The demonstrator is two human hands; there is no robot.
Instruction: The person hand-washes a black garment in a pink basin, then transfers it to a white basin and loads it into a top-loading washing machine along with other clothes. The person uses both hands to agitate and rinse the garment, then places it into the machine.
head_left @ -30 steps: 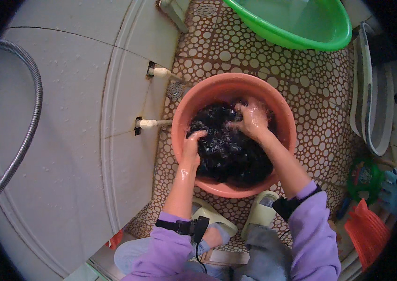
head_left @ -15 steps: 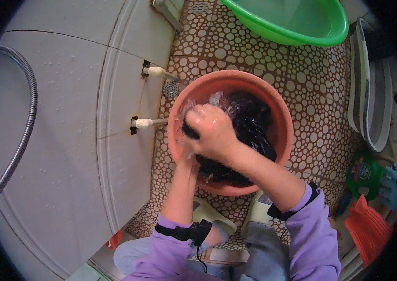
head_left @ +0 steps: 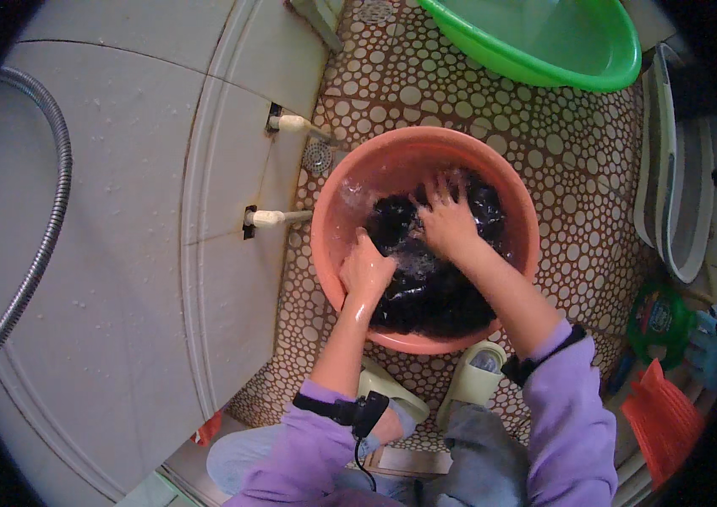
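A pinkish-orange plastic basin (head_left: 531, 237) stands on the floor in front of me, with dark wet cloth (head_left: 426, 308) lying in water inside it. My right hand (head_left: 450, 221) presses down on the cloth near the middle, palm down and fingers spread open. At the basin's left side, my left hand (head_left: 367, 269) is wet and rests at the cloth's edge. Its thumb and forefinger are apart, and I see nothing gripped between them; its other fingers are partly hidden.
A green basin (head_left: 536, 72) holding liquid stands at the far right. On the left are a white tiled side (head_left: 122, 253) with two pipes (head_left: 278, 218) and a metal hose (head_left: 58, 186). Grey-white basins (head_left: 671, 169) lean at right, near a red glove-like item (head_left: 661, 422).
My hands were together at the basin's left, squeezing dark cloth with water splashing. Now they are apart: the right has moved right onto the cloth, and the bunched cloth is down.
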